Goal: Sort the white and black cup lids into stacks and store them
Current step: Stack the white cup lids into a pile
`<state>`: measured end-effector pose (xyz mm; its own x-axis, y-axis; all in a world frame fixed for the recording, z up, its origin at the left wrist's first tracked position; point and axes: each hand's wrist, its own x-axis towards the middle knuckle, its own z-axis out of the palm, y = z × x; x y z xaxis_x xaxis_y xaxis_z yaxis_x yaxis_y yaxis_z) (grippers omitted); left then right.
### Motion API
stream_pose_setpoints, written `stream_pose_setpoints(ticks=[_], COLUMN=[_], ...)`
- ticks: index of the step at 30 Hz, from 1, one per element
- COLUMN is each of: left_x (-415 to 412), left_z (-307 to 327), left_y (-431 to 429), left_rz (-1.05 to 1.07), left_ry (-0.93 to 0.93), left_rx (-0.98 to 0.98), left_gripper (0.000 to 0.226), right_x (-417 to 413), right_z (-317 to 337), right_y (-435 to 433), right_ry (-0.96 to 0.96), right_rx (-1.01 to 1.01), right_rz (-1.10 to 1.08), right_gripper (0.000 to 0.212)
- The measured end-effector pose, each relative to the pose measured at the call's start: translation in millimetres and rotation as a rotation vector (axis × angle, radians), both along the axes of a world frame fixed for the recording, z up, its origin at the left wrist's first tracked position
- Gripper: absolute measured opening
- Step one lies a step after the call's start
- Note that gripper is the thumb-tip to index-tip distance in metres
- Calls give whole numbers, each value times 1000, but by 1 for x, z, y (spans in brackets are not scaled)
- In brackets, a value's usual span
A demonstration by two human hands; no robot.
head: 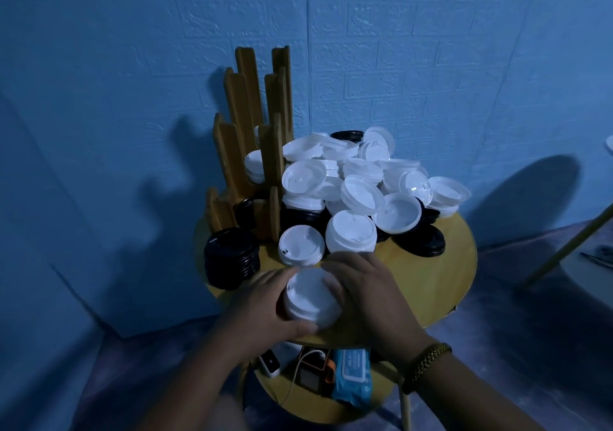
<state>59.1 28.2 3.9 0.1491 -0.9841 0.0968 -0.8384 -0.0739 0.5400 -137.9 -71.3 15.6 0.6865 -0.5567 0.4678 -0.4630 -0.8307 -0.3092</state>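
Head view: left hand, right hand, fingers of both clamped on one white lid stack; one black lid stack.

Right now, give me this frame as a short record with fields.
left hand: holds white lid stack, left side
right hand: holds same stack, right side
black lid stack: on round table, front left
wooden holder: table's back left; white and black lids in slots
loose pile: mixed white and black lids, right of wooden holder

White lid stack, lids heaped
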Motion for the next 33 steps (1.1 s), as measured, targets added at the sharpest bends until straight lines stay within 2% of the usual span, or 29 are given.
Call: stream_pose_setpoints(ticks=[3, 7, 11, 16, 21, 24, 26, 28, 33], left_x=[4, 6, 12, 14, 12, 9, 9, 9, 10], left_z=[1, -3, -3, -1, 3, 6, 6, 4, 3], left_y=[2, 2, 7, 14, 15, 16, 16, 16, 15], left_rz=[23, 48, 36, 28, 21, 28, 30, 29, 18], left_ry=[11, -2, -26, -23, -28, -30, -27, -22, 8], left_rx=[54, 90, 84, 49, 73, 80, 78, 60, 39], left_gripper=[87, 79, 58, 60, 68, 75, 72, 72, 95], right_x=[23, 61, 86, 100, 100, 98, 97, 92, 64], right_z=[16, 26, 34, 37, 43, 41, 41, 43, 59], right_y=[-9, -25, -36, -30, -27, -28, -30, -29, -9], right_ry=[27, 195, 382, 441, 436, 414, 360, 305, 116], right_rx=[-65, -119, -126, -88, -14, -12, 15, 60, 194], right_rz=[9, -7, -34, -53, -65, -123, -154, -150, -77], right_gripper=[24, 29, 19, 17, 10, 32, 38, 37, 26])
